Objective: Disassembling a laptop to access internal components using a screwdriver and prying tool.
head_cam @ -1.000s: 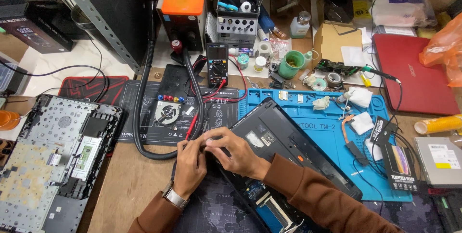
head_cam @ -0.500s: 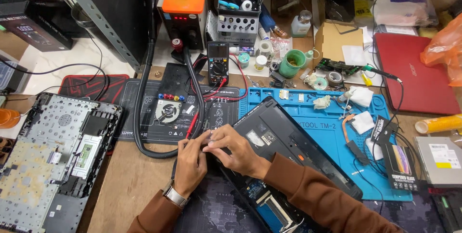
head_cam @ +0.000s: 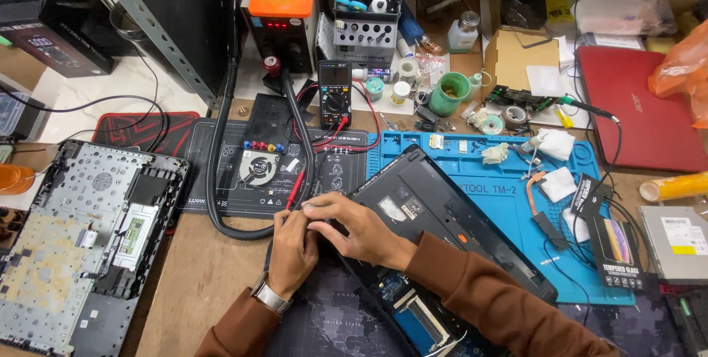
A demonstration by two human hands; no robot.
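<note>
Both hands meet at the near-left corner of the black laptop base (head_cam: 442, 217), fingers bunched together. The left hand (head_cam: 291, 254) has its fingertips pressed at the corner edge; the right hand (head_cam: 354, 228) curls over from the right, fingers pinched close at the same spot — whether they nip a small part or just press the casing I cannot tell, the fingers hide it. A red probe (head_cam: 295, 189) lies just beyond the fingertips, its lead running far toward the multimeter (head_cam: 335, 95). The base lies slantwise, its far end on the blue mat (head_cam: 501, 180), its near end over a dark printed mat (head_cam: 332, 320). By the near edge an open section shows a blue board and metal frame (head_cam: 420, 316), so the shell looks already opened, with work at the corner not finished. Left, well apart, the keyboard frame (head_cam: 81, 239) lies face down — separated, not refitted. Between them, a black hose (head_cam: 221, 180) loops over a grey mat holding a small fan (head_cam: 259, 167). Far right: a red laptop (head_cam: 634, 106), a disc drive (head_cam: 675, 243), white wipes (head_cam: 557, 143), a green cup (head_cam: 450, 93).
</note>
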